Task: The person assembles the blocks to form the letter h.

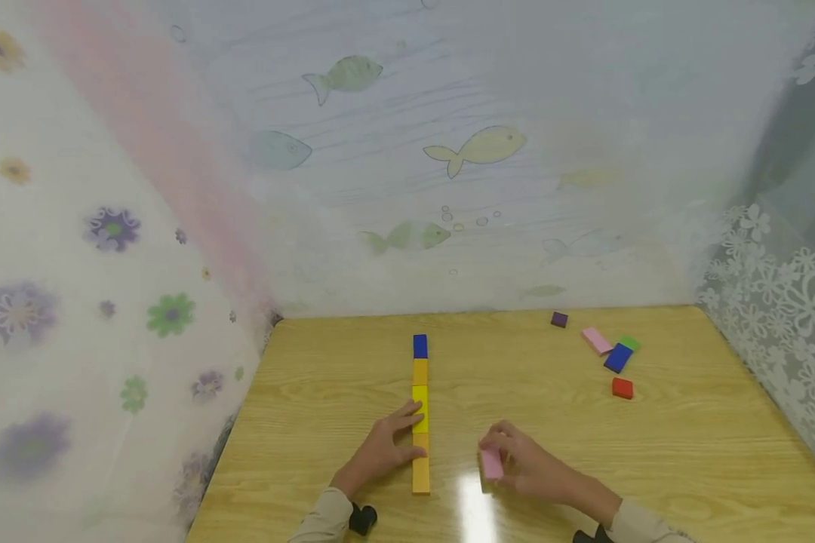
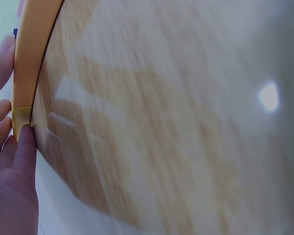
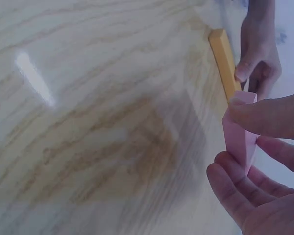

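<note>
A straight row of blocks runs away from the person: a long orange block (image 1: pixel 420 475) nearest, then a yellow block (image 1: pixel 420 403), a shorter orange block (image 1: pixel 420 371) and a blue block (image 1: pixel 420 347) at the far end. My left hand (image 1: pixel 383 446) touches the row from its left side, fingertips at the yellow block and thumb on the long orange block. To the right of the row, my right hand (image 1: pixel 526 464) pinches a pink block (image 3: pixel 240 129) between thumb and fingers. In the right wrist view this block is held tilted, its narrow edge showing.
Toward the back right of the wooden table (image 1: pixel 516 377) lie a purple block (image 1: pixel 560 320), another pink block (image 1: pixel 597 341), a green block (image 1: pixel 629 344) partly behind a second blue block (image 1: pixel 619 358), and a red block (image 1: pixel 622 388). Patterned curtains surround the table.
</note>
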The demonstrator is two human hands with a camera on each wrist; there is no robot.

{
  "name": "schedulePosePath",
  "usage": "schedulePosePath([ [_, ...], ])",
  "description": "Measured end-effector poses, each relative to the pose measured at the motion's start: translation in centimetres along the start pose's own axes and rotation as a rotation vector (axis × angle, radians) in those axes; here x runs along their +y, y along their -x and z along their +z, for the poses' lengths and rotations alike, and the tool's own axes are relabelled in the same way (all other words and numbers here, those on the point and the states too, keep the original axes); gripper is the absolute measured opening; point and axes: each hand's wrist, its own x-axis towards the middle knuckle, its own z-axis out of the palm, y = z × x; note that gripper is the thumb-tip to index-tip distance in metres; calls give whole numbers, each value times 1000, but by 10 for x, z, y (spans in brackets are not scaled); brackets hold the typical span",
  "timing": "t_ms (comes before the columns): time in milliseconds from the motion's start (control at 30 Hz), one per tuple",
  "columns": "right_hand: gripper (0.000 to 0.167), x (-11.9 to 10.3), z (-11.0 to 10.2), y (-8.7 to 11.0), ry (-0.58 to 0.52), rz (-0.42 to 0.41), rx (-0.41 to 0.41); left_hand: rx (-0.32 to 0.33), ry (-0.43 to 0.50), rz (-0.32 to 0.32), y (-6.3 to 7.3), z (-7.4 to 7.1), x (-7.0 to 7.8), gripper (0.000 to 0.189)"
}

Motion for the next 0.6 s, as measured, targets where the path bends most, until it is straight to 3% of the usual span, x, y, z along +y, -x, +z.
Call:
schedulePosePath([
  [367, 50, 2, 12, 5, 34, -30, 36, 13, 21, 36, 0, 0, -2, 65],
  [600, 50, 4, 21, 9, -10, -16, 43, 6, 10, 31, 0, 1, -6, 66],
])
